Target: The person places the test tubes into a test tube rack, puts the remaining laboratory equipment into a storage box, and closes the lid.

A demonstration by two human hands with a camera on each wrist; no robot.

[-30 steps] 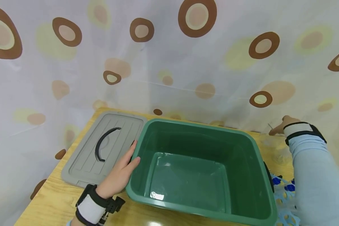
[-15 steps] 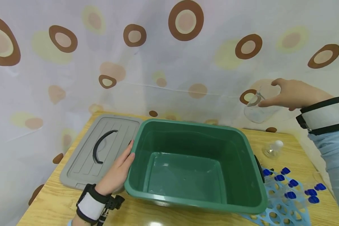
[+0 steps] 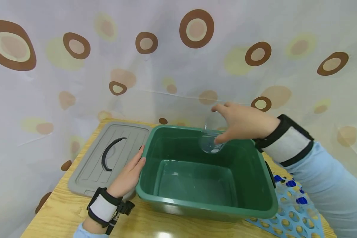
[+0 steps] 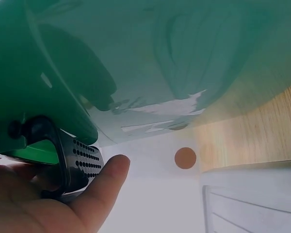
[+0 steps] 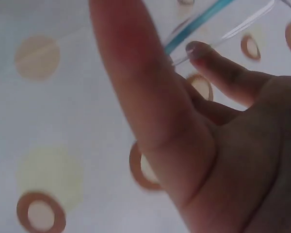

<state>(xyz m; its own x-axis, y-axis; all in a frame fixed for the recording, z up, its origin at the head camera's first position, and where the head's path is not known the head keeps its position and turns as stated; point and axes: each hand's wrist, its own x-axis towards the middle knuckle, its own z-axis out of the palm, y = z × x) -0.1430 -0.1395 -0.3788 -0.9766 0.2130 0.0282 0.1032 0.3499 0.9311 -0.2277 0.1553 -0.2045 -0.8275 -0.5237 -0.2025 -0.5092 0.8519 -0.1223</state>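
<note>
A clear beaker-like vessel with white markings (image 3: 207, 142) is in my right hand (image 3: 244, 122), over the far side of the green tub (image 3: 193, 205). The thumb and fingers grip its side. In the right wrist view a blue edge shows on the clear vessel (image 5: 247, 22). The tub's bare floor faces up. At its left side my left hand (image 3: 128, 178) holds on, thumb by the rim. The left wrist view shows that hand (image 4: 43, 204) around the tub's black handle (image 4: 72, 160); some fingers are hidden behind it.
A grey lid with a black handle (image 3: 92, 172) lies left of the tub on the wooden table (image 3: 53, 211). To the right sits a light blue perforated rack (image 3: 294, 221) with several blue-capped clear containers (image 3: 301, 200), partly hidden by my right sleeve. A patterned curtain (image 3: 166, 66) hangs behind.
My right hand has lifted the clear vessel from the table's far right and carried it left over the tub. The left hand stays at the tub's side.
</note>
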